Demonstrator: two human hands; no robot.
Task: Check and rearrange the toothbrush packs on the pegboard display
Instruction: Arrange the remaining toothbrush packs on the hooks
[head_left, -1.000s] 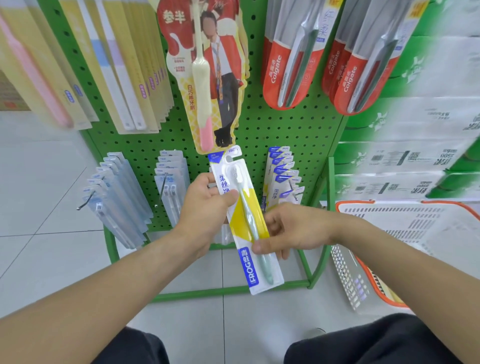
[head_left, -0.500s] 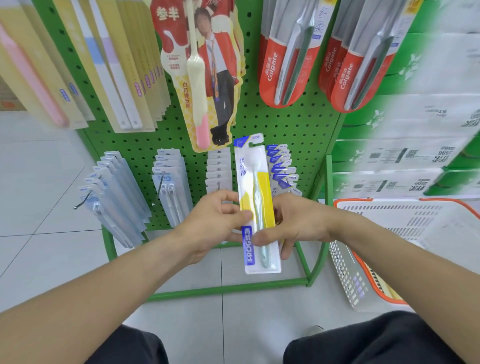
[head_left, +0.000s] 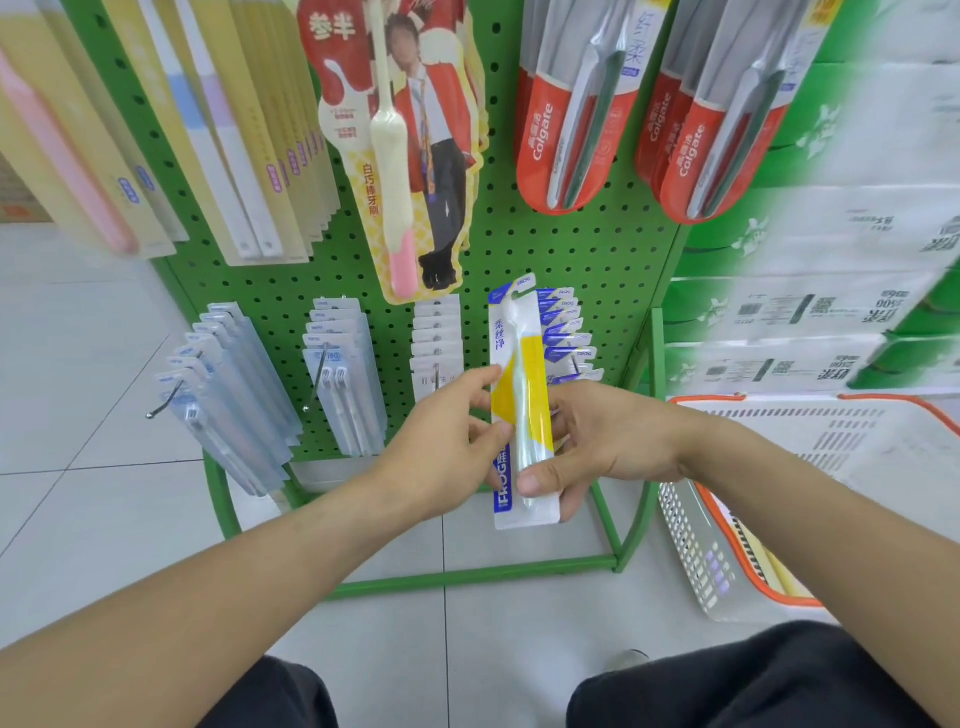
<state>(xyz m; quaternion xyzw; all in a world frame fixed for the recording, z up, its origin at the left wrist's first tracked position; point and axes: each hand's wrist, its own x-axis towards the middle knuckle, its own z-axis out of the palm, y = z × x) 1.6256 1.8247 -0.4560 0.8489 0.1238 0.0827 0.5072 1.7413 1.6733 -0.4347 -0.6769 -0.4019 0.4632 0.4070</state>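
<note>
I hold a white, yellow and blue FROG toothbrush pack (head_left: 522, 384) upright in front of the green pegboard (head_left: 571, 249). My right hand (head_left: 597, 441) grips its lower half from the right, thumb across the front. My left hand (head_left: 447, 441) pinches its left edge with thumb and fingers. The pack's top overlaps a row of matching blue-topped packs (head_left: 566, 332) hanging on a peg behind it. A row of white packs (head_left: 436, 338) hangs just to the left.
Two more pegs of clear packs (head_left: 234, 395) (head_left: 343, 374) hang lower left. Red Colgate packs (head_left: 582, 119), a pink-handled brush card (head_left: 405, 156) and yellow packs (head_left: 249, 130) hang above. A white basket with an orange rim (head_left: 727, 525) stands right, beside stacked tissue packs (head_left: 805, 312).
The pack has swung from tilted to upright and shifted right, in front of the blue-topped row. My right hand has moved its grip down toward the pack's lower end.
</note>
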